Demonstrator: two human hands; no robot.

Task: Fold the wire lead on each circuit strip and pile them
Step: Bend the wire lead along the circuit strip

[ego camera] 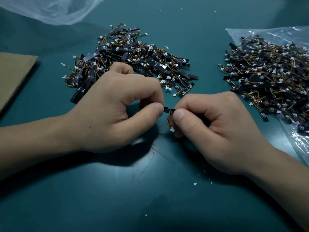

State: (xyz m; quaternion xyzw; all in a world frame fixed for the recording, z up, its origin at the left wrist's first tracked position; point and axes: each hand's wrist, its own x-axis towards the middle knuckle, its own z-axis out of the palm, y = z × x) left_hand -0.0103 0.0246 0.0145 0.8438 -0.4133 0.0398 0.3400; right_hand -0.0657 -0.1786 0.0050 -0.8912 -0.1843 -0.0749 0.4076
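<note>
A black circuit strip (167,109) is held between both hands above the teal table (150,198). My left hand (120,111) pinches its left end with thumb and curled fingers. My right hand (215,128) pinches the right end, most of the strip hidden inside it. The strip's coloured wire lead (168,121) hangs down from the gap, ending in a white connector (172,129). A pile of strips (133,56) lies behind my left hand. A second pile (270,77) lies on a clear plastic bag (296,139) at the right.
A brown cardboard sheet (13,76) lies at the left edge. Another clear plastic bag (55,9) sits at the top left. Small white crumbs (195,183) are scattered over the table.
</note>
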